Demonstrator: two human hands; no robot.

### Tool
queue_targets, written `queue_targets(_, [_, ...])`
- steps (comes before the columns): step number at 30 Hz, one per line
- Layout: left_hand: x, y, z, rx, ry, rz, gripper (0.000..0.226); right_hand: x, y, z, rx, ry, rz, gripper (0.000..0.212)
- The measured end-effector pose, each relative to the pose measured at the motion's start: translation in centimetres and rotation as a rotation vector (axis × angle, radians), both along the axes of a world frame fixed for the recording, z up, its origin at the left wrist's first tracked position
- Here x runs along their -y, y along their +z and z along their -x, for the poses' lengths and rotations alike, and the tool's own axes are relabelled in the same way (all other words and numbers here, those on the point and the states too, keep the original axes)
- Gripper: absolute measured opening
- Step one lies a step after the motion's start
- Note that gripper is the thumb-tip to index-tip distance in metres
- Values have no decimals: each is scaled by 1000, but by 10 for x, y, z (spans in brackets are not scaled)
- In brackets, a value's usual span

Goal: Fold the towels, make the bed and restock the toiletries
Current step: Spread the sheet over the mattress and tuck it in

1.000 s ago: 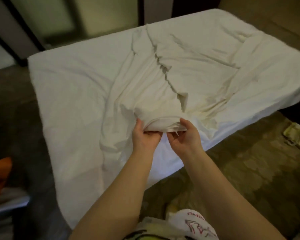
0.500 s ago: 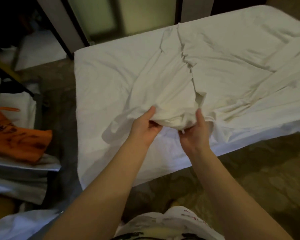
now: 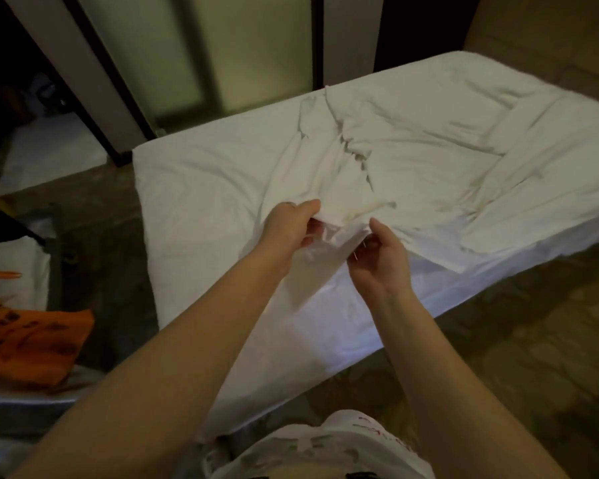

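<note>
Head view: bed-making looks early. Left hand and right hand, fingers curled, both pinch bunched edge of white sheet at frame centre, near front edge of bed. Sheet crumpled, not spread. Towels, toiletries not visible, presumably still to do.
</note>
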State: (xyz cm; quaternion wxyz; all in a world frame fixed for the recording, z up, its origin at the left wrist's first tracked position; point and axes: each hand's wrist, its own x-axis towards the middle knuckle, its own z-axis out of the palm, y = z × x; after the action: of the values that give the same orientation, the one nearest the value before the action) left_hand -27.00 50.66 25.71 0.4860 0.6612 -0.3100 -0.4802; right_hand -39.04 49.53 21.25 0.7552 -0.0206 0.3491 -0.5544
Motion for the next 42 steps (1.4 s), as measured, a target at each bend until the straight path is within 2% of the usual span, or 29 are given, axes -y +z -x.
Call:
queue_targets(2, [-1, 3, -12, 64, -139, -2, 19, -4, 4, -14, -35, -76, 0, 25])
queue_targets(4, [-5, 0, -32, 204, -373, 25, 21, -12, 10, -28, -69, -149, -1, 24])
queue_targets(7, [-18, -7, -53, 321, -672, 85, 10, -25, 15, -47, -168, -179, 3, 21])
queue_targets(9, [-23, -18, -66, 510, -720, 164, 11, -31, 15, -55, -294, -181, 11, 20])
queue_targets(11, [-29, -29, -74, 727, -678, 258, 15, -36, 14, -57, -426, -191, -3, 12])
queue_targets(14, [-32, -42, -75, 817, -671, 311, 17, -39, 7, -53, -567, -155, -9, 9])
queue_targets(17, [-23, -55, -70, 768, -711, 225, 38, -36, 2, -50, -496, -160, 49, 12])
queue_targets(19, [-16, -60, -66, 710, -726, 190, 43, -33, 2, -48, -427, -150, 67, 12])
queue_targets(22, [-14, -66, -55, 682, -804, 189, 32, -29, 0, -41, -374, -141, 72, 12])
queue_targets(25, [-9, -65, -45, 572, -689, 213, 12, -24, -4, -37, -358, -117, 63, 17])
queue_targets(28, [0, -63, -33, 477, -693, 237, 25, -22, -12, -38, -384, -82, 52, 26])
queue_targets(31, [9, -65, -24, 469, -706, 236, 10, -22, -15, -38, -379, -118, 71, 23])
queue_targets(33, [12, -65, -23, 430, -705, 223, 8, -24, -17, -38, -480, -153, 80, 14])
queue_targets(35, [13, -65, -26, 391, -747, 191, 17, -30, -18, -42, -671, -188, 56, 11])
queue_targets(38, [15, -63, -38, 221, -788, 104, 19, -46, -29, -55, -860, -252, 42, 21])
queue_targets(40, [18, -63, -51, 58, -809, 68, 20, -61, -38, -71, -921, -249, 56, 26])
queue_targets(42, [21, -65, -65, -25, -867, 47, 18, -73, -46, -90, -972, -276, 69, 26])
